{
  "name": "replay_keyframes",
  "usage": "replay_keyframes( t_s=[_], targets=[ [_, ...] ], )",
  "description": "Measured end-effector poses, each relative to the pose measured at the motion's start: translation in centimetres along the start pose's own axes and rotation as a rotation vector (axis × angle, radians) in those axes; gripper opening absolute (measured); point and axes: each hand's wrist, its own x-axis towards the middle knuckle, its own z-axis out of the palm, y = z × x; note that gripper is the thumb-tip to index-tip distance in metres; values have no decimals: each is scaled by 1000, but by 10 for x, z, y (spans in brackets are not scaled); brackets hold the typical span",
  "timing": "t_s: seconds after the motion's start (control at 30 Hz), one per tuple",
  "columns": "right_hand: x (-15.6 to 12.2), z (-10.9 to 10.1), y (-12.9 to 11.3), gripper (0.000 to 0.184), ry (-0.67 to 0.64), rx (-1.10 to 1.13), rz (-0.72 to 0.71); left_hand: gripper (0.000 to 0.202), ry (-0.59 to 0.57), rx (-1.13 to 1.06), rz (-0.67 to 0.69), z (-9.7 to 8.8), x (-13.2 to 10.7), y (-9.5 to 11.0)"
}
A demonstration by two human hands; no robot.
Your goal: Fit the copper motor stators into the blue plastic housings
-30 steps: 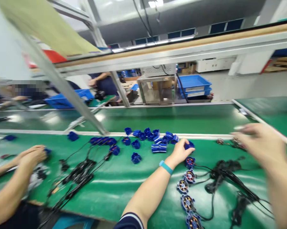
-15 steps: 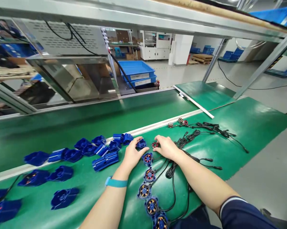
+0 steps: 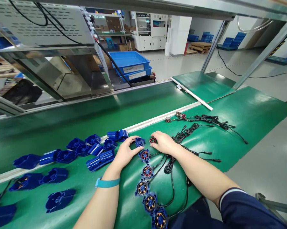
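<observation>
My left hand curls its thumb and fingers around the sides of an empty blue plastic housing, which stands on the green mat. Pinched in my right hand is a small round motor stator with red windings, just right of that housing. A row of blue housings fitted with wound stators runs toward me, among them a red-wound one and a copper-wound one. Black cables lead from these to the right, passing under my right forearm.
Several empty blue housings lie at the left. Loose stators with bundled black cables rest at the back right. A white strip runs along the green bench, and a white bar crosses it. Blue trays stand beyond.
The view has shifted slightly, so the bench things appear further left and the far things higher. Both hands keep nearly the same place beside the housing and the stator.
</observation>
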Motion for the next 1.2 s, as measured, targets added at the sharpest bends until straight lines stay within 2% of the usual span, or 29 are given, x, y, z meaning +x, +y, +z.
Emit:
replay_keyframes(
  t_s=[0.07,0.13,0.23,0.3,0.47,0.7,0.8,0.97,1.07,1.2],
  targets=[
    [1,0,0,34,39,38,-19,57,113,30,-1,7,1,-2],
    [1,1,-1,32,140,126,-74,58,188,54,14,15,3,-3],
    [1,3,-6,34,302,289,-201,56,203,91,77,22,4,-5],
    [1,6,-10,34,335,331,-255,52,191,128,151,22,3,-5],
    [3,13,-14,33,275,253,-267,47,211,186,304,21,0,-3],
    [1,7,-16,35,228,215,-269,44,208,190,358,23,-3,2],
    [-1,7,-16,36,220,205,-286,47,185,176,338,22,-3,3],
    [-2,10,-20,30,213,152,-214,45,170,185,321,22,-2,3],
    [-3,8,-20,33,219,132,-213,46,151,164,240,22,-1,1],
    [-7,1,-16,38,166,45,-126,52,130,150,142,23,1,-2]
  ],
)
